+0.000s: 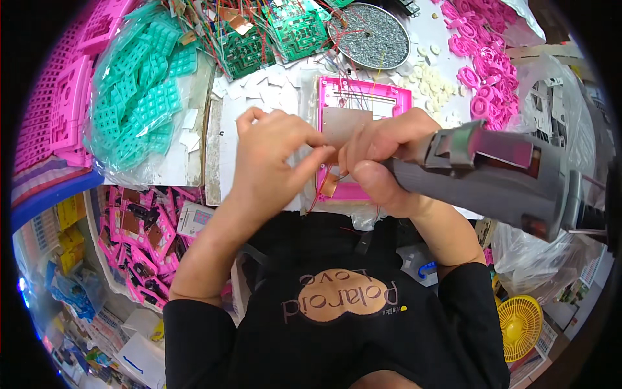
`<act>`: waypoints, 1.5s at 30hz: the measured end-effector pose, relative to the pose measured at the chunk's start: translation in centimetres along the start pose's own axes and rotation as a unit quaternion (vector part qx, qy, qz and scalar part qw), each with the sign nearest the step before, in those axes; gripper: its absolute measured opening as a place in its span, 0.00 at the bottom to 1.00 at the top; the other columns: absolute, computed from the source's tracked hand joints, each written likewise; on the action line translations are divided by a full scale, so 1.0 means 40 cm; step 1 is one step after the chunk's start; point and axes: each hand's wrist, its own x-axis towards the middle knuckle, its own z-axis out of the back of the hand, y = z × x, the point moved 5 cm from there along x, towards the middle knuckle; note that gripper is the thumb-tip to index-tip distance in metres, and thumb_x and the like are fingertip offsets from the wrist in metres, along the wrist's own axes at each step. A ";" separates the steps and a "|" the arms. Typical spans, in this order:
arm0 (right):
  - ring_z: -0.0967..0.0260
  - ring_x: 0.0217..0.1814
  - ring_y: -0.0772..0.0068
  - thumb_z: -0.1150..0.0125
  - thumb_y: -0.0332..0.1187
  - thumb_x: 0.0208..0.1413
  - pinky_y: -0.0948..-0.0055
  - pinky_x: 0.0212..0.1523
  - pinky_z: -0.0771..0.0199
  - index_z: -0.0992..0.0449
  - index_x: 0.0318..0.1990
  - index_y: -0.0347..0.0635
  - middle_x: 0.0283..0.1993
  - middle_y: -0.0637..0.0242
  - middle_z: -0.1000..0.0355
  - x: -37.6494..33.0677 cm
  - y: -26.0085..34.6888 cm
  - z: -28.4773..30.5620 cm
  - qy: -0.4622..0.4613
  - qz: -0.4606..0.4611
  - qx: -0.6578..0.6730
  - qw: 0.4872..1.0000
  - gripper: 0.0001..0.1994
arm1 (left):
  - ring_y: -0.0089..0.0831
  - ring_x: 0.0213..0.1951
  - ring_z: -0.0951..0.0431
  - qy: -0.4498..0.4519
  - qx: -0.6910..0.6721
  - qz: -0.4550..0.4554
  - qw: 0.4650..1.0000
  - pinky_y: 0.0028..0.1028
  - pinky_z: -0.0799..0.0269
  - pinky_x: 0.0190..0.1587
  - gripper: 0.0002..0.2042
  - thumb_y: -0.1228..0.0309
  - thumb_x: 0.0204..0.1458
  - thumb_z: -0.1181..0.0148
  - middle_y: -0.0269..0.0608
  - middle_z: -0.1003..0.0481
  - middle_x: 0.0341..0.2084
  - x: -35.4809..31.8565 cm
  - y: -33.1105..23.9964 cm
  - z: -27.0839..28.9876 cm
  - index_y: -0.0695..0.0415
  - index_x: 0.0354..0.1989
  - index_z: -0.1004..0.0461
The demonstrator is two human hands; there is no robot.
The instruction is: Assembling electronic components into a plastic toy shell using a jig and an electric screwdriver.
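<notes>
A bright pink plastic housing (pixel 403 98) lies on the table in front of me, with a brown board (pixel 346 123) and thin wires inside it. My right hand (pixel 392 146) grips the front end of a dark grey power screwdriver (pixel 479 185), which slants off to the right. Its thin metal bit points left, over the lower part of the housing. Close to the bit, my left hand (pixel 275 155) brings thumb and forefinger together in a pinch; what is between them is too small to make out. A small copper-coloured piece (pixel 330 185) shows below the fingertips, beside red wires.
Bagged turquoise button pads (pixel 139 97) lie at left. Behind the housing are green circuit boards (pixel 298 32) and a round tray of screws (pixel 403 48). Cream pieces (pixel 433 84) and pink rings (pixel 486 71) lie at right. A bin of pink assemblies (pixel 146 236) stands lower left.
</notes>
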 end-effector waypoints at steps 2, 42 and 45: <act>0.35 0.25 0.72 0.36 0.26 0.61 0.63 0.34 0.24 0.39 0.44 0.44 0.24 0.66 0.35 0.006 -0.013 0.004 0.024 0.007 0.032 0.999 0.14 | 0.29 0.36 0.23 -0.019 0.027 -0.026 0.999 0.40 0.45 0.52 0.05 0.70 0.48 0.30 0.27 0.21 0.29 -0.026 -0.020 -0.020 0.49 0.31 0.21; 0.30 0.47 0.63 0.28 0.23 0.48 0.60 0.54 0.28 0.39 0.65 0.35 0.46 0.59 0.28 0.029 0.019 0.108 -0.187 0.016 -0.106 0.976 0.36 | 0.37 0.45 0.30 0.151 0.105 -0.022 0.983 0.43 0.45 0.52 0.15 0.63 0.44 0.27 0.36 0.30 0.37 -0.052 -0.092 -0.042 0.51 0.38 0.22; 0.32 0.55 0.57 0.27 0.23 0.42 0.58 0.53 0.31 0.28 0.55 0.40 0.50 0.61 0.27 -0.086 0.056 0.086 -0.120 -0.023 -0.323 0.938 0.28 | 0.38 0.44 0.29 0.150 0.098 -0.049 0.983 0.42 0.43 0.52 0.16 0.64 0.43 0.27 0.37 0.29 0.38 -0.055 -0.083 -0.011 0.52 0.40 0.23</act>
